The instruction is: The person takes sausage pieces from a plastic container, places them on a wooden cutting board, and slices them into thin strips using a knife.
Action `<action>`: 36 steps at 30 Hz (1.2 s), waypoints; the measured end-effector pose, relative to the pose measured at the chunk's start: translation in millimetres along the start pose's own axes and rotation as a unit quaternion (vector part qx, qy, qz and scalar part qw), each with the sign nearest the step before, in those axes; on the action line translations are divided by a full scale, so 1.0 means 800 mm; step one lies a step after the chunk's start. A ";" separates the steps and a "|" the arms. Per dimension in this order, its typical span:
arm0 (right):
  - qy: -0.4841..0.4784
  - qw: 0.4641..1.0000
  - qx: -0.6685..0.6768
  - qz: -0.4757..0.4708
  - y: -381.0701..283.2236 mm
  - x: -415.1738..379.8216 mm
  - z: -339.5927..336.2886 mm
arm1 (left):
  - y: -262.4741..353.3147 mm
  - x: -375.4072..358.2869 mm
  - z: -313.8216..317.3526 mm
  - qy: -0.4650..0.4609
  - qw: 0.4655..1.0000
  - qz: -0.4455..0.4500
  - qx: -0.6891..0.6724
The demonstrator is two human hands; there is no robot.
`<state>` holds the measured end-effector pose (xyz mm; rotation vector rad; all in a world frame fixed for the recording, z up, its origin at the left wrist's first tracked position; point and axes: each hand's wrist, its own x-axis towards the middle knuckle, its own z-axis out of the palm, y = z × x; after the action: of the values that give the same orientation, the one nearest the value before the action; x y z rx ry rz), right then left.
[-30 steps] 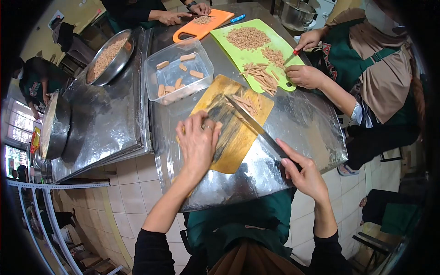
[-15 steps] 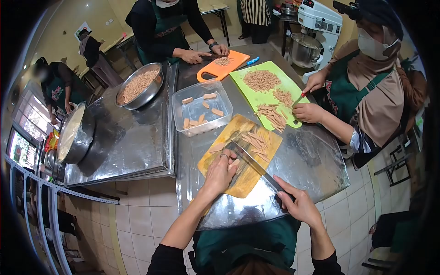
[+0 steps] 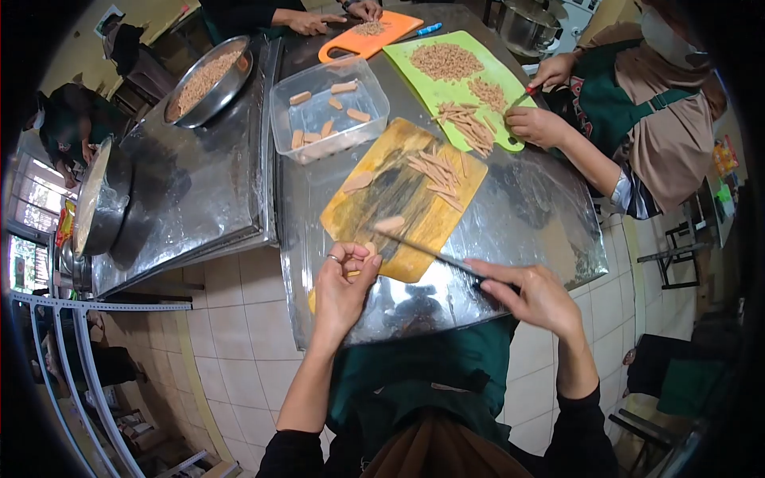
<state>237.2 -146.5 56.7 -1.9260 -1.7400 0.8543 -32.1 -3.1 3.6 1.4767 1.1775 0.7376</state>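
Note:
My left hand (image 3: pixel 344 291) pinches a small piece of sausage (image 3: pixel 369 252) at the near left edge of the wooden cutting board (image 3: pixel 402 259). My right hand (image 3: pixel 530 295) is closed round the handle of a knife (image 3: pixel 434 253), whose blade points left over the board. Just above the knife tip lies another sausage piece (image 3: pixel 390 224). A flat piece (image 3: pixel 358 182) rests at the board's left, and thin sausage strips (image 3: pixel 437 177) are spread on its upper right.
Beyond the board stands a clear plastic box (image 3: pixel 328 111) with several sausage pieces. A co-worker's hand (image 3: pixel 538 126) is at the green board (image 3: pixel 446 92); another person works at the orange board (image 3: pixel 371 38). Metal bowls (image 3: pixel 209 84) stand left.
The view has shifted, so the table sits higher. My left hand has drawn back toward me with a piece between its fingers. The knife has moved off the strips toward the near side.

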 end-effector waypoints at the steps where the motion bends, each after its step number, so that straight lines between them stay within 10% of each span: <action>1: -0.016 0.999 -0.002 0.033 -0.009 0.009 -0.009 | -0.006 -0.001 0.008 0.008 1.000 0.004 0.001; 9: 0.061 0.996 0.056 0.036 -0.020 0.007 0.011 | 0.013 -0.026 -0.006 0.027 0.973 0.094 0.208; 18: 0.003 0.986 0.134 0.100 -0.048 -0.017 0.044 | 0.018 -0.038 0.032 0.016 0.994 0.050 0.098; 36: 0.009 0.985 0.144 0.096 -0.055 -0.031 0.036 | 0.004 -0.034 0.012 0.035 0.937 0.197 0.286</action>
<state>184.9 -167.8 69.1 -1.9166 -1.3477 1.0868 -31.2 -32.1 8.1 2.2354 1.2220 0.7506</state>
